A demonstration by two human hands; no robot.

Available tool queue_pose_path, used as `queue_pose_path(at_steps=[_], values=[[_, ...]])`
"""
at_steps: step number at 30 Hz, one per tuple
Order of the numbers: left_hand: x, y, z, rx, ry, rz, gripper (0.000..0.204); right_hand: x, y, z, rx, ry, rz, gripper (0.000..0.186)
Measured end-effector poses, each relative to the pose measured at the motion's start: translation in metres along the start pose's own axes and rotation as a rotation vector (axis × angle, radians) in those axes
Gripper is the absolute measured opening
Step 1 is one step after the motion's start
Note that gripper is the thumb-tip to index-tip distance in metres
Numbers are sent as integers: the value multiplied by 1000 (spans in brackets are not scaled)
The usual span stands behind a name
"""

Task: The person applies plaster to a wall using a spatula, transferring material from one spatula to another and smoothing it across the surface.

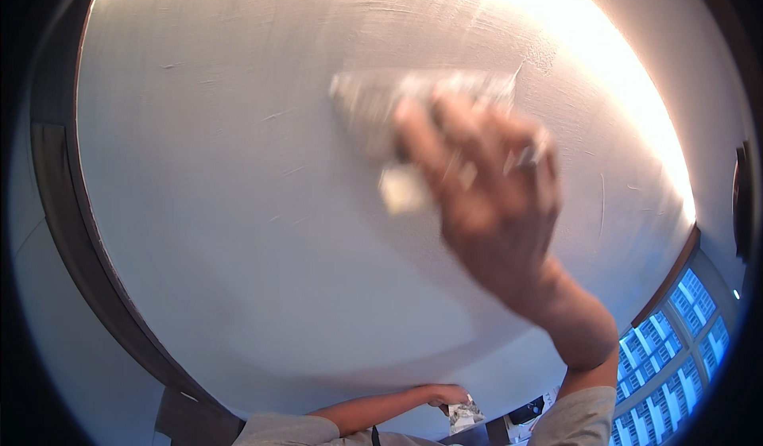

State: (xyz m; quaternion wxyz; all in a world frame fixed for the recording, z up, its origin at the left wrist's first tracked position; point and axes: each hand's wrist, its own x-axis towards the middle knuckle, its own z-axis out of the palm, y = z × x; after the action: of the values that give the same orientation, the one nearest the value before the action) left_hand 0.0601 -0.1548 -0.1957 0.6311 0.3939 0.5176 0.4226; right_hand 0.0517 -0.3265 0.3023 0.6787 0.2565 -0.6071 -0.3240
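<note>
From the head camera, your right hand (485, 200) is raised against a broad pale wall (238, 168) and pressed onto a flat, light-coloured sheet, likely sandpaper (397, 112), that lies spread on the surface just above and left of your knuckles. The hand is blurred with motion, so the grip is hard to read closely; your fingers (429, 140) look stretched out flat over the sheet, pinning it to the wall rather than curling around it. A small pale folded piece shows just below the fingers, though you cannot tell whether it belongs to the same sheet. Your left hand (445, 396) hangs low near the bottom edge, closed around a small crumpled scrap of paper (463, 416). As for progress, the wall to the upper right shows faint streaks and scuffs near the bright glare, while the wide area to the left and below looks smooth and even, with only a few fine marks; how much of it has been worked cannot be told. A dark frame (87, 231) borders the wall on the left, and a blue-lit window (675, 343) sits at lower right.
</note>
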Motion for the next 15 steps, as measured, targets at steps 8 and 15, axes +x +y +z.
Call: queue_pose_path(at_steps=[8,15], values=[[13,-19,-25,262,-45,218,23,-95,-59,-49,75,-266,-293,39],[-14,-1,-46,124,-45,-24,36,-14,42,-49,-110,-163,30,33]])
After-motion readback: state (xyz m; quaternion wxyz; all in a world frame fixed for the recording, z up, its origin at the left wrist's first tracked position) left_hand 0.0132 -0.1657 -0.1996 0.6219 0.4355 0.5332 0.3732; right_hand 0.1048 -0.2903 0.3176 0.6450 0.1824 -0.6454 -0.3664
